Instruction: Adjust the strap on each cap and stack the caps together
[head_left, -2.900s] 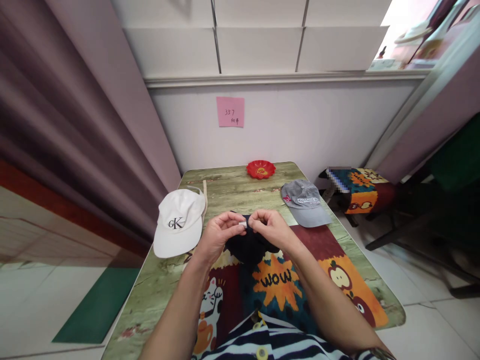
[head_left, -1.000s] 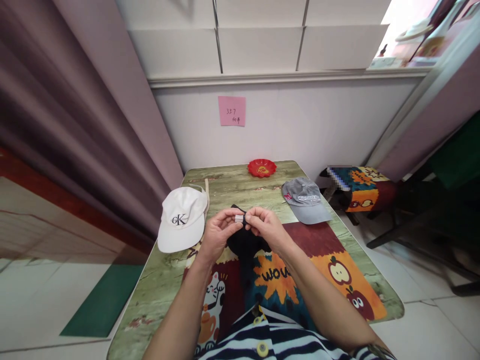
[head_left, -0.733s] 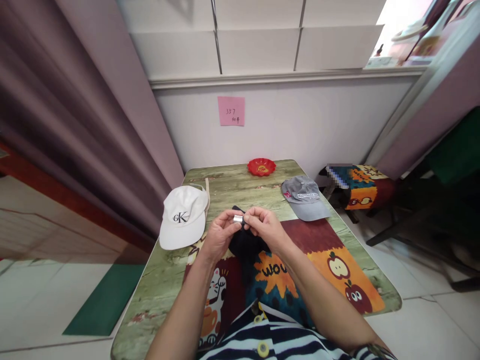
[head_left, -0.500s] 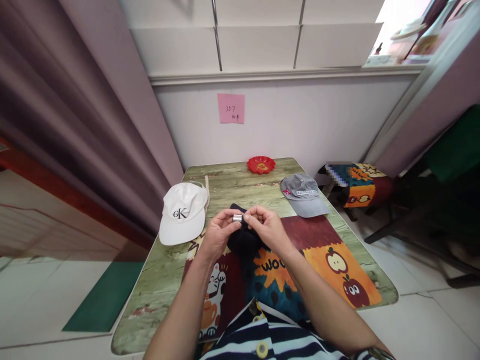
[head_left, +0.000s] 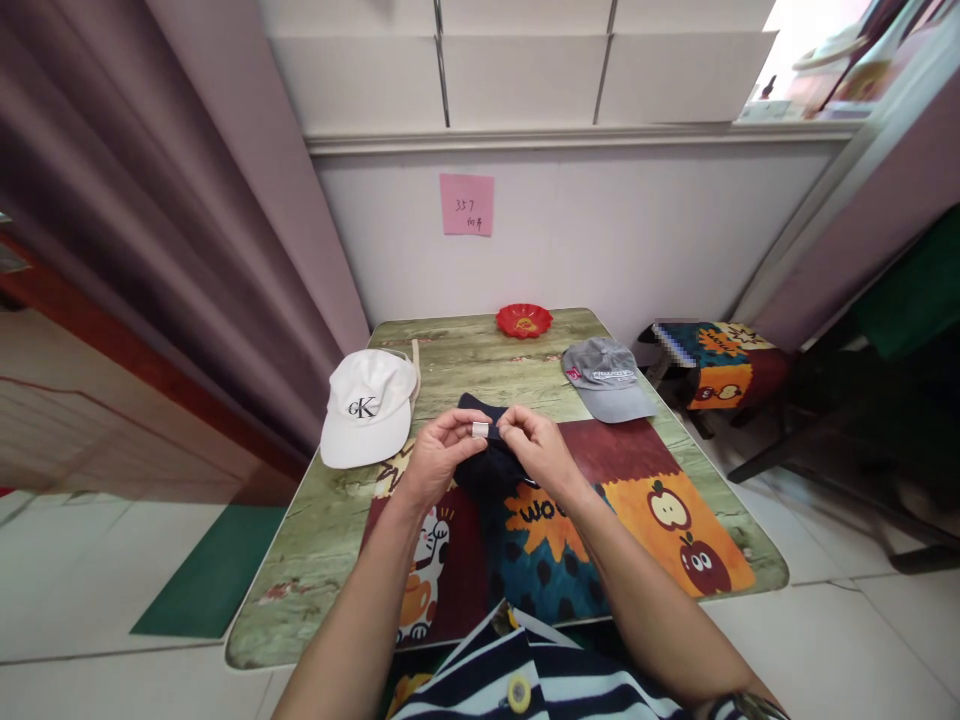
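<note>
A dark cap (head_left: 486,478) lies at the middle of the table, partly hidden by both hands. My left hand (head_left: 433,462) pinches a small silver buckle (head_left: 480,430) between thumb and fingertips. Just right of the buckle, my right hand (head_left: 546,455) is closed on the cap's dark strap (head_left: 493,433), a short stretch of which shows between the hands. To the left sits a white cap (head_left: 367,408) with black letters on its front. A grey cap (head_left: 609,378) rests at the right, its brim facing me.
At the table's far edge stands a red scalloped dish (head_left: 524,321). A colourful printed mat (head_left: 652,500) covers the near part of the wooden-patterned table (head_left: 292,580). Beyond are a wall with a pink note (head_left: 467,205), a curtain (head_left: 247,200) at left and a stool (head_left: 720,350) at right.
My right fingers have shifted slightly right from the buckle, and more of the dark strap shows between the hands. The whole view has moved a little; the other caps stay put.
</note>
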